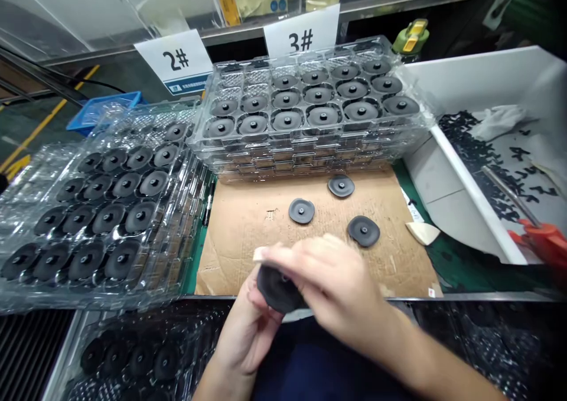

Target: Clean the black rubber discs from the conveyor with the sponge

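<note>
My left hand (248, 327) and my right hand (330, 283) meet over the near edge of the cardboard sheet (248, 224). Both are closed on one black round rubber disc (277, 289): the left cups it from below, the right's fingers press over its top. The right hand is blurred by motion. Three more black discs lie loose on the cardboard beyond the hands: one in the middle (302, 211), one further back (341, 185), one to the right (364, 231).
A stack of clear plastic trays (310, 147) filled with black discs stands behind the cardboard, below cards marked 2# and 3#. Another tray stack (26, 294) sits at the left. A white bin (465, 182) with small black parts and a red-handled tool (543, 241) is at the right.
</note>
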Demonstrator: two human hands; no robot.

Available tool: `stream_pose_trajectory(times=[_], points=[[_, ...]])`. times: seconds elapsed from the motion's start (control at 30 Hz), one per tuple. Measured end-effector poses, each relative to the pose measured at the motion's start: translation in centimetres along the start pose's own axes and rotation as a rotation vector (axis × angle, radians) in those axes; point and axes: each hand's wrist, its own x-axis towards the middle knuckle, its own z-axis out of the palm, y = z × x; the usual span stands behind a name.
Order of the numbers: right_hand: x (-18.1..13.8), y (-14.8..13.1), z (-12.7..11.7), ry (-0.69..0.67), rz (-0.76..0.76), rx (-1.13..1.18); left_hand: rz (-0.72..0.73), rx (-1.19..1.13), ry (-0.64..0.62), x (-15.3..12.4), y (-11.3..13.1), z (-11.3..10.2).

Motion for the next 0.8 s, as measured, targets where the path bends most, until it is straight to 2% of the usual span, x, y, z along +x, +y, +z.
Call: stream_pose_trajectory(times=[0.07, 0.13, 0.2, 0.23, 0.33, 0.37, 0.5, 0.53, 0.63, 0.7, 0.8], points=[[0.3, -0.1, 0.7, -0.025, 0.087, -0.094, 0.033, 0.017, 0.072, 0.0, -0.3, -0.2], [0.5, 0.1, 1.2, 0.003, -0.012, -0.096, 0.026, 0.007, 0.085, 0.0, -0.4, -0.3], [0.6, 0.4, 1.4, 0.021, -0.134, 0.001, 0.029, 0.013, 0.085, -0.1, -0.3, -0.3], [0.6, 0.6, 1.4, 0.008, -0.13, 0.041, 0.035, 0.02, 0.086, -0.1, -0.3, -0.3], [0.6, 0.5, 1.1, -0.026, 0.053, -0.036, 0.068, 0.03, 0.091, 0.0, -0.2, -0.1], [0.6, 0.4, 1.0, -0.014, 0.054, -0.074, 0.055, 0.02, 0.085, 0.0, -0.2, -0.1], [0.9, 0.5, 0.8, 0.052, -0.142, 0.036, 0.025, 0.001, 0.051, 0.0, -0.1, 0.2], [1.0, 1.0, 0.7, 0.048, -0.106, 0.086, 0.033, 0.005, 0.047, 0.0, 0.0, 0.2], [0.1, 3.3, 0.7, 0.064, 0.195, 0.149, 0.033, -0.012, 0.028, -0.2, 0.5, 0.1], [-1.5, 5.1, 1.6, 0.094, 0.343, 0.162, -0.009, -0.048, 0.006, -0.4, 0.8, 0.0], [-4.3, 7.4, 4.3, 0.004, 0.356, 0.14, -0.052, -0.084, -0.031, -0.5, 1.2, -0.2]])
